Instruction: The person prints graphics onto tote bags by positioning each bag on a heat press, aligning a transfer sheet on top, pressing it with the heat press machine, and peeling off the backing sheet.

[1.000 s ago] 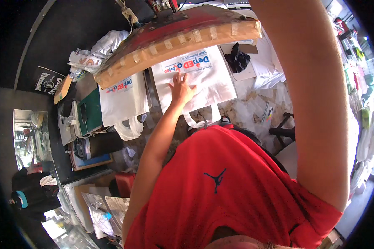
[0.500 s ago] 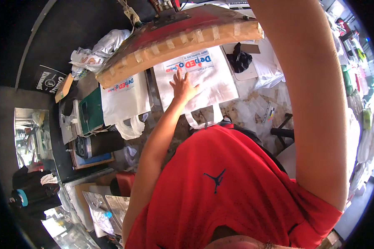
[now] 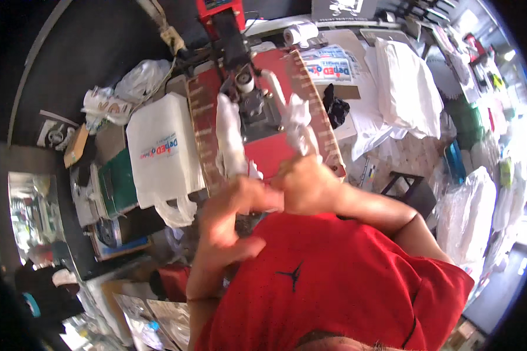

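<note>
A red heat press [image 3: 266, 153] with brown taped edges lies lowered in front of me. It hides the white tote bag that was under it. Two handles wrapped in white plastic reach toward me, the left handle [image 3: 231, 131] and the right handle [image 3: 299, 123]. My right hand [image 3: 308, 184] is closed around the near end of the right handle, somewhat blurred. Just short of the left handle's end, my left hand [image 3: 228, 213] is blurred by motion, its thumb apart from the fingers and nothing visible in it.
Left of the press lies a stack of white tote bags [image 3: 155, 126] with print. Printed sheets [image 3: 331, 64] and a crumpled black cloth or plastic [image 3: 336, 107] lie on the right, beside a white bundle [image 3: 407, 88]. A black stool [image 3: 413, 193] stands nearer.
The press plate has come down over the tote bag. My left hand has left the bag and drawn back toward me; my raised right arm has come down to the handle.
</note>
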Action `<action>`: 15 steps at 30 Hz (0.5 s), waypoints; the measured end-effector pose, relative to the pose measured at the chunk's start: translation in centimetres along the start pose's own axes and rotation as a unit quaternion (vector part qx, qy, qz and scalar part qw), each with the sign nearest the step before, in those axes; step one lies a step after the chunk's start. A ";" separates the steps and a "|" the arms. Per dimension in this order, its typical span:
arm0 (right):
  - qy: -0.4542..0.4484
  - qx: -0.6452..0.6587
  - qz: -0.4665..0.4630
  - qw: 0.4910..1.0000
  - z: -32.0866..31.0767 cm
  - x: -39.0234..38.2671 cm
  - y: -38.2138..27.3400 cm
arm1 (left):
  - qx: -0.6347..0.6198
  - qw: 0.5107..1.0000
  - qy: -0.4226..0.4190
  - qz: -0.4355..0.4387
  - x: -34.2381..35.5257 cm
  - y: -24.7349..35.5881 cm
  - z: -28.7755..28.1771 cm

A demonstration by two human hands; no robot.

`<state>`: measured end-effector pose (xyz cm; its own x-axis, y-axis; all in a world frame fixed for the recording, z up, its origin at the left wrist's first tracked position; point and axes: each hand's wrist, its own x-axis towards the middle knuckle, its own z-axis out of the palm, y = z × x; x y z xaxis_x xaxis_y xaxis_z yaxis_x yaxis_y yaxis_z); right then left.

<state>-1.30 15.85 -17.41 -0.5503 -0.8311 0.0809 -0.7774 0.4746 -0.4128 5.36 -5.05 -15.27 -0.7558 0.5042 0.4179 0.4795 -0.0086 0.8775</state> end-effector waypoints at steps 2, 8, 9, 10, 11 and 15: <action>-0.103 0.017 0.093 0.990 4.6 1.2 1.0 | 0.255 0.965 0.032 -0.047 2.9 -4.7 1.8; 0.081 0.169 0.048 0.981 10.2 1.6 5.6 | 0.340 0.939 -0.020 -0.041 2.3 -12.8 3.0; 0.083 0.175 0.083 0.978 10.2 1.6 5.1 | 0.359 0.932 -0.017 -0.043 2.2 -12.8 3.0; 0.108 0.168 0.082 0.976 10.2 1.3 5.1 | 0.361 0.930 -0.030 -0.060 1.7 -13.1 3.0; 0.132 0.158 0.077 0.975 10.8 1.3 5.4 | 0.353 0.933 -0.043 -0.053 1.0 -13.9 2.8; 0.265 0.123 0.009 0.956 19.5 2.2 8.6 | 0.403 0.910 -0.094 0.005 -0.5 -19.4 3.3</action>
<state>-3.22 12.39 -38.48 -0.6904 -0.5294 0.4931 -0.7072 0.3499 -0.6144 -2.07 -2.28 -33.27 -0.6964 0.6470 0.3104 0.7145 0.5847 0.3842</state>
